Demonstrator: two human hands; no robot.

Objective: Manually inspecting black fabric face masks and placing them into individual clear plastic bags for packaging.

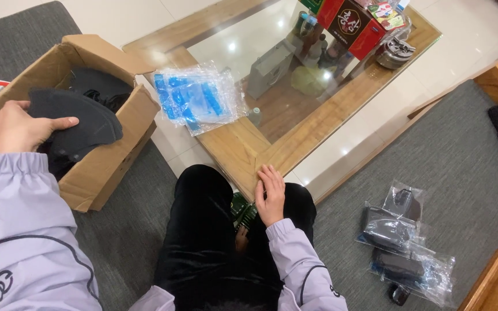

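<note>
Nearest, my right hand (270, 196) lay flat and slack on my knee, fingers spread, holding nothing, its fingertips just touching the corner of the wooden-framed glass table (243, 151). Below that palm, between my knees, a small green-patterned thing (243, 212) showed, too hidden for me to tell what it was. Off to the right of that hand, well apart on the grey cushion (462, 173), lay a cluster of clear bags with dark items sealed inside (404, 247). My left hand (21, 126) was out to the side, clenched over the edge of a stack of dark flat fabric pieces (79, 118), thumb on top and fingers curled underneath, the stack half lifted and resting across the mouth of the open cardboard box (102, 167). More dark pieces (102, 86) sat deeper in the box beyond my grip. Past my right hand, on the table's wooden rim, lay a pile of clear bags with blue strips (197, 101), and farther still a red carton (350, 26) stood at the far end. I judged the risk was in that one-sided pinch: the pieces were thin and floppy, so lower ones could slide free and spill to the floor, or the box, close to the cushion's edge, could tip if I dragged on it.
</note>
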